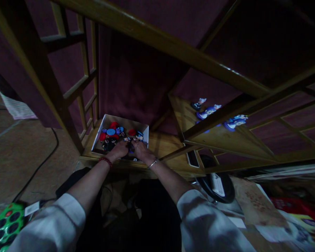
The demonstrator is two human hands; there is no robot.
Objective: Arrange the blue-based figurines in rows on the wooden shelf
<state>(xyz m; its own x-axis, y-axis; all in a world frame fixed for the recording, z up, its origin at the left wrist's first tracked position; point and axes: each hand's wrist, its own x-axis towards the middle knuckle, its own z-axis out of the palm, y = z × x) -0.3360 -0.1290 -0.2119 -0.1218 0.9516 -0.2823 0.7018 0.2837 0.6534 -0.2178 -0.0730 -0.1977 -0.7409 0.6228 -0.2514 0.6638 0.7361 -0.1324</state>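
A shallow open cardboard box (99, 134) with white outer sides sits on a low wooden shelf (161, 145). Inside lie many small toy figurines (109, 144) with dark, red and blue parts, among them a round blue disc (111, 132) and several red pieces (113, 125). My left hand (120, 149) reaches over the near side, fingers curled on a small dark figurine. Close beside it, my right hand (141, 149) has its fingers bent down at the same spot. Dim light and the hands hide much of what the fingertips touch.
Wooden lattice posts (65, 101) and a rail (157, 40) frame the shelf. Several figurines (208, 111) stand on a raised board at right. A phone (193, 158) lies below it. A round black stool seat (220, 187) is at right; a green toy (7, 224) and cable lie left.
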